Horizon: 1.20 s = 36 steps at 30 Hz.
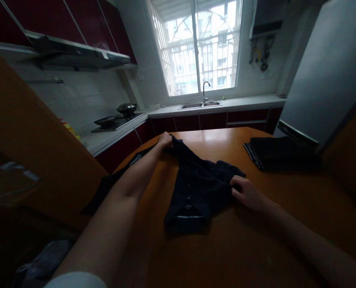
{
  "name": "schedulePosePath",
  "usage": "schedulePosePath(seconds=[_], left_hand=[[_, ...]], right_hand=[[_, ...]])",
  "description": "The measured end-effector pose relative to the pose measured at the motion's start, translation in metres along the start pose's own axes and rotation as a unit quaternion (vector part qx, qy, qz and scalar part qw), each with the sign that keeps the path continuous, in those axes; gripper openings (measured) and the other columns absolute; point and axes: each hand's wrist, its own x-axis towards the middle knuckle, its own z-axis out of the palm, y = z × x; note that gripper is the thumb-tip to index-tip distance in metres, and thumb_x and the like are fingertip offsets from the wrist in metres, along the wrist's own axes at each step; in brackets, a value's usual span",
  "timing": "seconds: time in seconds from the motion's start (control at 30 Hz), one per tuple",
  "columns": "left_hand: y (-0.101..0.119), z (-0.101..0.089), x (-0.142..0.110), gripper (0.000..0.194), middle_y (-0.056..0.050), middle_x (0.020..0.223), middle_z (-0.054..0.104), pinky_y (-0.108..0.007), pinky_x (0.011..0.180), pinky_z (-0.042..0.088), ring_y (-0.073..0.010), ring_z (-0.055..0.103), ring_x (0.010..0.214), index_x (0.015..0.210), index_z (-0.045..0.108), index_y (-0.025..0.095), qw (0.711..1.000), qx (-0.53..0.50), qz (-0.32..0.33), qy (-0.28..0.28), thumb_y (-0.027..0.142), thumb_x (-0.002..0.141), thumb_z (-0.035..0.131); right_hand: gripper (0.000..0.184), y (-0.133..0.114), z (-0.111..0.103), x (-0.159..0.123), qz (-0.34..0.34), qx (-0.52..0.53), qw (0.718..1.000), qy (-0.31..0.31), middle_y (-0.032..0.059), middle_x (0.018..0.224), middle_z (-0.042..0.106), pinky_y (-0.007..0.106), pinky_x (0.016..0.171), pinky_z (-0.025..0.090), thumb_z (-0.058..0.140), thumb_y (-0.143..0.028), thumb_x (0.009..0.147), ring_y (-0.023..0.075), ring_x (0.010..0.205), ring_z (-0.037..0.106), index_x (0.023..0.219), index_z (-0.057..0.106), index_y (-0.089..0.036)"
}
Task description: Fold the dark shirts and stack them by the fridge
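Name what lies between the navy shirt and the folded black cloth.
Bare table lies between the shirt and the folded cloth, seen in the head view.

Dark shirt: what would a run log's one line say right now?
left hand: grips shirt, far end | right hand: pinches its right edge | shirt: on table, collar near camera | rest: folded clothes at right

The left arm is stretched far forward, its hand (165, 139) closed in a grip. The right hand (246, 193) is nearer, with its fingers bent inward.
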Motion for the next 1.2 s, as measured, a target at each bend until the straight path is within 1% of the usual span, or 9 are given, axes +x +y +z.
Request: schedulePosePath(seconds=[0.13, 0.23, 0.33, 0.47, 0.6, 0.7, 0.9, 1.07, 1.2], left_hand=[[0.08, 0.04, 0.045, 0.051, -0.012, 0.127, 0.065, -0.033, 0.087, 0.055, -0.0158, 0.069, 0.101, 0.151, 0.037, 0.023, 0.987, -0.118, 0.088, -0.063, 0.02, 0.102, 0.049], [0.101, 0.066, 0.035, 0.063, -0.014, 0.135, 0.062, -0.037, 0.093, 0.053, -0.0168, 0.069, 0.103, 0.151, 0.039, 0.02, 0.949, -0.216, 0.181, -0.138, 0.007, 0.091, 0.049], [0.076, 0.07, -0.003, 0.054, -0.014, 0.125, 0.067, -0.037, 0.094, 0.053, -0.0177, 0.07, 0.098, 0.138, 0.054, 0.013, 0.956, -0.192, 0.206, -0.082, 0.003, 0.086, 0.045], [0.001, 0.05, -0.072, 0.042, -0.009, 0.109, 0.072, -0.031, 0.09, 0.055, -0.0173, 0.07, 0.095, 0.122, 0.063, 0.015, 0.985, -0.098, 0.14, 0.022, 0.005, 0.086, 0.045], [-0.071, 0.029, -0.146, 0.033, -0.008, 0.105, 0.073, -0.032, 0.089, 0.056, -0.0192, 0.071, 0.096, 0.115, 0.065, 0.017, 0.996, -0.037, 0.062, 0.047, 0.012, 0.087, 0.048], [-0.099, 0.021, -0.189, 0.028, -0.007, 0.099, 0.074, -0.033, 0.087, 0.058, -0.02, 0.071, 0.092, 0.106, 0.067, 0.02, 0.998, -0.03, 0.046, 0.036, 0.014, 0.084, 0.05], [-0.103, 0.025, -0.21, 0.023, -0.007, 0.104, 0.075, -0.033, 0.088, 0.058, -0.0202, 0.071, 0.096, 0.101, 0.068, 0.02, 0.997, -0.033, 0.066, 0.013, 0.017, 0.086, 0.05], [-0.088, 0.035, -0.212, 0.023, -0.006, 0.102, 0.074, -0.033, 0.089, 0.057, -0.0197, 0.07, 0.095, 0.101, 0.069, 0.02, 0.995, -0.035, 0.097, -0.003, 0.015, 0.086, 0.052], [-0.075, 0.038, -0.221, 0.025, -0.006, 0.106, 0.073, -0.033, 0.094, 0.054, -0.0204, 0.068, 0.101, 0.103, 0.07, 0.02, 0.992, -0.032, 0.12, -0.009, 0.013, 0.085, 0.054]], right_hand=[[0.006, 0.01, 0.001, -0.005, 0.038, 0.005, 0.999, 0.036, 0.0046, 0.085, 0.064, 0.032, 0.069, 0.046, 0.054, -0.022, 0.084, 0.0195, 0.075, 0.059, 0.084, 0.061, -0.022], [0.009, 0.015, -0.001, -0.008, 0.061, 0.0, 0.997, 0.056, 0.0061, 0.088, 0.067, 0.033, 0.071, 0.048, 0.055, -0.024, 0.085, 0.0208, 0.078, 0.061, 0.086, 0.064, -0.022], [0.01, 0.014, -0.001, -0.008, 0.071, -0.004, 0.996, 0.057, 0.0067, 0.09, 0.069, 0.034, 0.075, 0.049, 0.057, -0.025, 0.084, 0.0217, 0.081, 0.063, 0.087, 0.066, -0.022], [0.011, 0.011, 0.0, -0.006, 0.083, -0.006, 0.995, 0.051, 0.0068, 0.088, 0.07, 0.034, 0.074, 0.049, 0.056, -0.026, 0.082, 0.0217, 0.079, 0.064, 0.084, 0.067, -0.022], [0.015, 0.014, 0.002, -0.006, 0.084, -0.01, 0.995, 0.052, 0.0064, 0.084, 0.071, 0.034, 0.071, 0.049, 0.056, -0.028, 0.081, 0.0214, 0.074, 0.064, 0.086, 0.068, -0.021], [0.018, 0.017, 0.007, -0.005, 0.097, -0.007, 0.994, 0.055, 0.0065, 0.084, 0.074, 0.034, 0.069, 0.049, 0.057, -0.03, 0.08, 0.0221, 0.073, 0.066, 0.087, 0.07, -0.02], [0.022, 0.001, -0.01, 0.022, 0.08, 0.037, 0.996, 0.024, 0.0044, 0.075, 0.074, 0.032, 0.066, 0.05, 0.058, -0.035, 0.077, 0.0215, 0.069, 0.066, 0.079, 0.073, -0.019], [0.03, -0.015, -0.084, 0.053, 0.153, -0.032, 0.955, 0.253, 0.0086, 0.086, 0.074, 0.031, 0.066, 0.051, 0.055, -0.037, 0.081, 0.0209, 0.074, 0.066, 0.097, 0.069, -0.016], [0.021, -0.007, -0.119, 0.039, 0.212, -0.143, 0.919, 0.3, 0.0165, 0.102, 0.071, 0.043, 0.088, 0.049, 0.057, -0.028, 0.081, 0.0293, 0.096, 0.063, 0.094, 0.068, -0.016]])
